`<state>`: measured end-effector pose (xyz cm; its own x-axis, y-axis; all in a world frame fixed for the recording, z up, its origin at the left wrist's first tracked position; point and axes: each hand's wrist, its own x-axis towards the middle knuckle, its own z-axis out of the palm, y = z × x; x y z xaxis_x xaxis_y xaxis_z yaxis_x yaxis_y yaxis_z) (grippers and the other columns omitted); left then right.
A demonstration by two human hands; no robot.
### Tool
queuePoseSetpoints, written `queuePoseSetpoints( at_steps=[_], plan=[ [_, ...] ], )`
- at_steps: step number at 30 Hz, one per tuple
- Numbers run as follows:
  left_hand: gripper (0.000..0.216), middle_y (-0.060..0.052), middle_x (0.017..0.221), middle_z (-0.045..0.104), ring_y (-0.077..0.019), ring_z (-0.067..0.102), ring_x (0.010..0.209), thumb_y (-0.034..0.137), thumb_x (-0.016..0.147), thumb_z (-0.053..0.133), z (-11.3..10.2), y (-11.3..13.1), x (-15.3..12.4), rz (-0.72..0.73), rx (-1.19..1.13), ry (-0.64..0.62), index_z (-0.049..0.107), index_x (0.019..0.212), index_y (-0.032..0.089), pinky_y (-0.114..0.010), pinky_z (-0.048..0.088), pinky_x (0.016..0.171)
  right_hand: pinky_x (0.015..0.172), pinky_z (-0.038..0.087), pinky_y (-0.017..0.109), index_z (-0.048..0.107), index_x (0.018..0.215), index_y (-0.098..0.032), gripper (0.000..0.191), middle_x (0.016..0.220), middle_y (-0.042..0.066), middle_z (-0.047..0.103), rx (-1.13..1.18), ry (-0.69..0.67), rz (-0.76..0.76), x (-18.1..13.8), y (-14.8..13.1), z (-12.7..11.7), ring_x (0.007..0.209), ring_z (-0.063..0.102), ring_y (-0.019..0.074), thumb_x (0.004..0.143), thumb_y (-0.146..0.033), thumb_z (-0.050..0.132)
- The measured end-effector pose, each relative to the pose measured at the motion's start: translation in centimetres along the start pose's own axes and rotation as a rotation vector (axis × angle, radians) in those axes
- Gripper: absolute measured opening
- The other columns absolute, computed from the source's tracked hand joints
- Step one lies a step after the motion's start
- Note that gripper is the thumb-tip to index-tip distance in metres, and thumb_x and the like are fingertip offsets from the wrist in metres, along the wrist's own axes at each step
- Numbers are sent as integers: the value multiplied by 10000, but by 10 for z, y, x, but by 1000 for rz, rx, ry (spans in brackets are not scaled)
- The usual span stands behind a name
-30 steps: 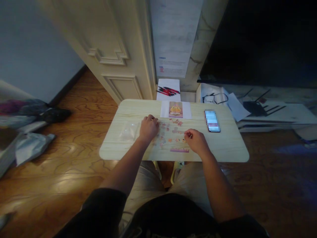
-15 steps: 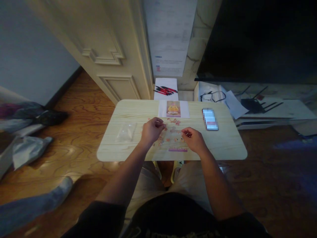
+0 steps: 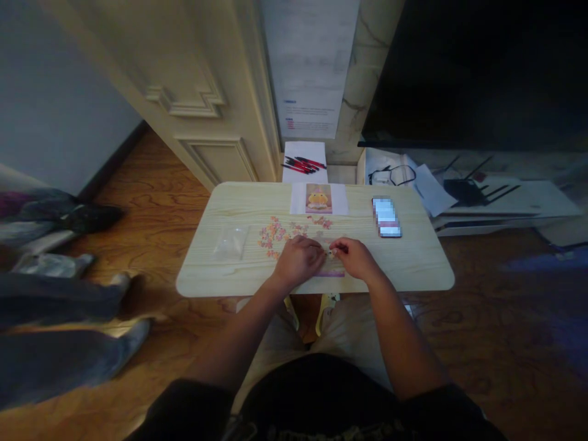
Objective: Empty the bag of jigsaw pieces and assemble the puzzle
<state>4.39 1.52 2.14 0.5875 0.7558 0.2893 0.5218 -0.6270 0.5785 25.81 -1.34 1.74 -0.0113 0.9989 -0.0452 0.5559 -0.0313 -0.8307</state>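
Small pink and orange jigsaw pieces (image 3: pixel 274 234) lie scattered on a light wooden table (image 3: pixel 413 269). My left hand (image 3: pixel 298 260) and my right hand (image 3: pixel 353 257) meet at the table's near middle, fingers pinched together over a small piece between them; which hand holds it is unclear. A joined purple strip of pieces (image 3: pixel 331 274) lies just under the hands. A reference picture of a yellow figure (image 3: pixel 318 199) lies on white paper at the far edge.
A phone (image 3: pixel 386 217) lies right of the picture and a clear plastic bag (image 3: pixel 229 242) at the table's left. Red and black pens (image 3: pixel 301 164) rest on paper behind. Another person's legs and shoes (image 3: pixel 68 331) cross the floor at left. Cables and papers (image 3: pixel 404 177) sit under the dark TV.
My left hand has moved right and nearer from the scattered pieces to meet my right hand. Another person's legs have come into view on the left floor.
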Motion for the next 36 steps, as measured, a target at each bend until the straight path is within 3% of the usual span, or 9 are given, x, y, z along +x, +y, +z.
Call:
queuePoseSetpoints(
  at_steps=[5, 14, 24, 30, 36],
  plan=[
    [260, -70, 1133, 771, -266, 613, 1053, 334, 996, 566, -3, 1, -17, 159, 270, -149, 769, 1130, 242, -453, 440, 892, 864, 496, 304, 773, 949, -234, 169, 973, 34, 790, -251, -58, -26, 6, -2, 8, 924, 704, 201, 922, -139, 636],
    [243, -61, 1160, 751, -273, 572, 1053, 372, 963, 592, -3, 4, -20, 143, 301, -173, 755, 1094, 248, -466, 406, 877, 924, 468, 309, 766, 943, -184, 133, 965, 79, 733, -457, 15, -92, 8, -2, 18, 964, 644, 212, 913, -122, 652],
    [231, -81, 1148, 749, -294, 580, 1063, 361, 942, 607, -2, 4, -21, 112, 258, -170, 752, 1085, 253, -479, 403, 886, 875, 465, 301, 742, 881, -212, 121, 919, 56, 684, -516, 2, -149, 5, -10, 14, 931, 619, 201, 911, -134, 655],
    [241, -75, 1183, 746, -298, 578, 1079, 379, 943, 610, -3, 3, -21, 122, 281, -195, 743, 1096, 249, -480, 401, 888, 900, 480, 294, 765, 957, -205, 115, 986, 58, 700, -400, 8, -170, 0, -6, 9, 968, 635, 192, 921, -152, 670],
    [236, -74, 1148, 750, -291, 582, 1058, 368, 952, 597, -3, 5, -20, 134, 273, -178, 745, 1093, 250, -473, 403, 877, 917, 490, 309, 813, 948, -234, 122, 957, 66, 715, -434, -38, -159, -1, -5, 9, 964, 638, 209, 890, -183, 719]
  ],
)
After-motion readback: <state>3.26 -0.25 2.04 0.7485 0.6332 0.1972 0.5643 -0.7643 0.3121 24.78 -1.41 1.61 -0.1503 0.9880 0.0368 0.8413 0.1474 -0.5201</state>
